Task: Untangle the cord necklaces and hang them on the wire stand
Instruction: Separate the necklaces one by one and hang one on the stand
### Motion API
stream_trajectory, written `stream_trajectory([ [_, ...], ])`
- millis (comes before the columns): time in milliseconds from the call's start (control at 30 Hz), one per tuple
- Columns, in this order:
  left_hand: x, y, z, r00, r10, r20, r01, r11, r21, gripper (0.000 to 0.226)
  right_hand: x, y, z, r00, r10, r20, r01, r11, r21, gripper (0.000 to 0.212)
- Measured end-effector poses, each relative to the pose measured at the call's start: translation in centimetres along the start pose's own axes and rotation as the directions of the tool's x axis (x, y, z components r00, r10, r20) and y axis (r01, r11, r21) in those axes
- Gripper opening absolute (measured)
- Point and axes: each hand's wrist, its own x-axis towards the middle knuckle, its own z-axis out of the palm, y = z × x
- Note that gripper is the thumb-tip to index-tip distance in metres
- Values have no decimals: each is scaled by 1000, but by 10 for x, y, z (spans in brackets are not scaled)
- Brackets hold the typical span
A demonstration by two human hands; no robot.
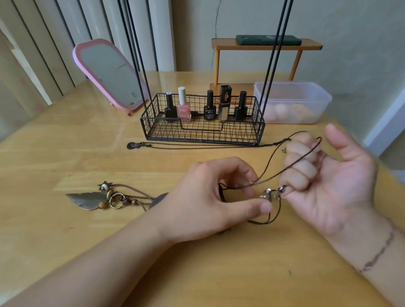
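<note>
My left hand (pixel 213 197) pinches a thin dark cord necklace (pixel 289 166) between thumb and fingers, just above the wooden table. My right hand (pixel 329 177), palm up, has its fingers curled around the same cord, which loops over them; small silver beads (pixel 272 193) hang between the two hands. A second necklace with a bronze leaf pendant (pixel 86 201), beads and a ring lies on the table to the left. A third, a chain with a dark pendant (pixel 132 145), lies in front of the black wire stand (pixel 202 125), whose tall rods rise out of view.
The stand's basket holds several nail polish bottles (pixel 184 107). A pink mirror (pixel 110 73) leans at the back left. A clear plastic box (pixel 292 101) sits to the right of the stand, with a small wooden shelf (pixel 264 48) behind it. The table's right edge is near my right wrist.
</note>
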Motion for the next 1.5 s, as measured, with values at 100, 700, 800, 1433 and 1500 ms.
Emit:
stream_trajectory([
  [100,0,4,10,999,-43,-6,42,998,-41,37,1,7,-3,994,90,61,-89,996,-15,29],
  [700,7,-24,-2,992,17,-126,-13,999,36,10,-6,-23,20,961,63,-268,-175,891,-418,26],
  [800,6,-23,-8,988,37,-152,-12,986,168,18,6,-39,5,917,368,-150,-397,876,-275,31],
  [1433,10,-32,-14,944,-2,-331,96,958,269,15,-17,-22,11,852,513,-102,-459,640,-616,55],
  [1500,10,-35,-21,936,-37,-349,115,972,206,16,-20,-42,19,957,242,-160,-273,568,-776,67],
])
